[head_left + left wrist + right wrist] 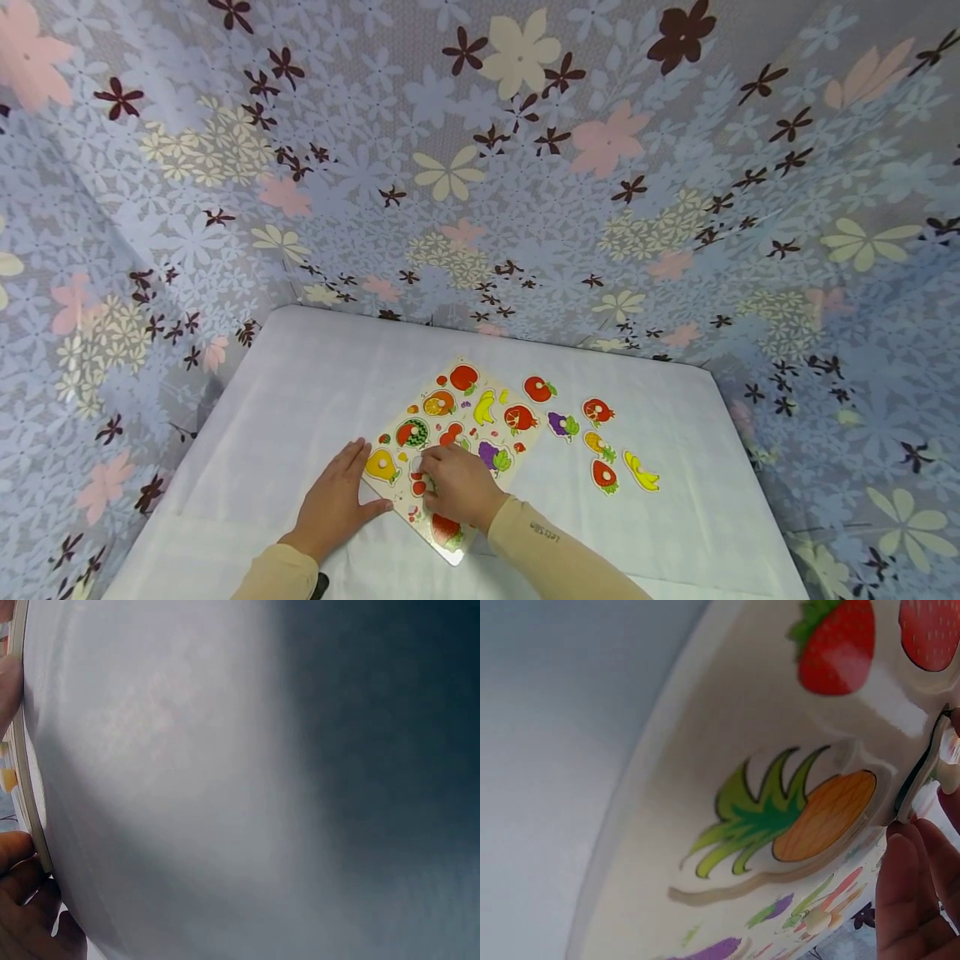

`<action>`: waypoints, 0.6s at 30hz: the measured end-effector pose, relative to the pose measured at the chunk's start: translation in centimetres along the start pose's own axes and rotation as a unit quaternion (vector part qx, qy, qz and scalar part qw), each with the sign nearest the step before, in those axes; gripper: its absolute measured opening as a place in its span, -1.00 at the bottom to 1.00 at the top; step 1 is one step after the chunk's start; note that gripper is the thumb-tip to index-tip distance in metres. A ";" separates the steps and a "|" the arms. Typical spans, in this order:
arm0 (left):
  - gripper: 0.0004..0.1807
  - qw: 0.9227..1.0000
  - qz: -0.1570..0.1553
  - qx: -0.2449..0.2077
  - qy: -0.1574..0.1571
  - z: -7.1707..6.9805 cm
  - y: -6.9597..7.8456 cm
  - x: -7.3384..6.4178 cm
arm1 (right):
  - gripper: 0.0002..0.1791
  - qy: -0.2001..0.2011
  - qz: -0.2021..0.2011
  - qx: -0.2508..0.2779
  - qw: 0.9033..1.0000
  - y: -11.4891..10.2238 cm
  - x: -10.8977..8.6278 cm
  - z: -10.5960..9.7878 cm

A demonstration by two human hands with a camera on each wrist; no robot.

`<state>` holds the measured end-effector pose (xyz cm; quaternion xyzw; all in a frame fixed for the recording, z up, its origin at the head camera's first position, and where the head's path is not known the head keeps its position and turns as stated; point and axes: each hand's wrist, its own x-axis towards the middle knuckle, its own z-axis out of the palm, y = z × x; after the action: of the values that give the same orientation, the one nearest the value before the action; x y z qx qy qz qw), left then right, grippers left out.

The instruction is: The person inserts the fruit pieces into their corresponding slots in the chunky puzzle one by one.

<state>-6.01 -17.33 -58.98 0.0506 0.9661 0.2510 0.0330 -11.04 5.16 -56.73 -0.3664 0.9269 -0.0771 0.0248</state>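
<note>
- Floral cloth [447,179] rises behind the desk's far edge and down both sides.
- A white-covered desk [300,375] fills the foreground, narrowing toward its far corners.
- A fruit puzzle board [480,433] lies askew near the desk's middle, one corner pointing at the near edge; the pear [381,465], watermelon [412,432] and orange [438,403] sit along its left edge.
- A person's left hand [333,504], fingers straight and thumb spread, touches the board's left corner.
- The right hand [465,487], above the board's near half, pinches a thin puzzle piece [928,766] tipped on edge between thumb and fingers; which fruit it shows is hard to tell.
- Loose between the board and the desk's right edge: bananas [641,471], nearest that edge, then grapes [562,425], a strawberry [604,476], a pomegranate [598,411] and a pineapple [598,447].
</note>
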 end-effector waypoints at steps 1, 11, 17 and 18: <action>0.13 1.000 0.000 0.000 -0.001 0.0 0.0 0.0 | -0.68 0.000 -0.001 0.002 1.000 0.0 0.0 0.0; 0.13 1.000 -0.003 0.004 -0.004 -0.1 0.0 0.0 | -0.69 -0.012 -0.002 -0.005 1.000 0.0 0.0 0.1; 0.13 1.000 -0.002 0.006 -0.002 0.1 0.0 0.1 | -0.68 -0.019 0.008 0.008 1.000 0.0 0.0 0.1; 0.14 1.000 -0.002 0.006 -0.001 0.1 -0.1 0.1 | -0.68 -0.018 0.009 0.008 1.000 0.0 0.0 0.1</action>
<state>-6.11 -17.33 -59.14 0.0496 0.9677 0.2448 0.0341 -11.05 5.14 -56.79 -0.3594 0.9288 -0.0778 0.0456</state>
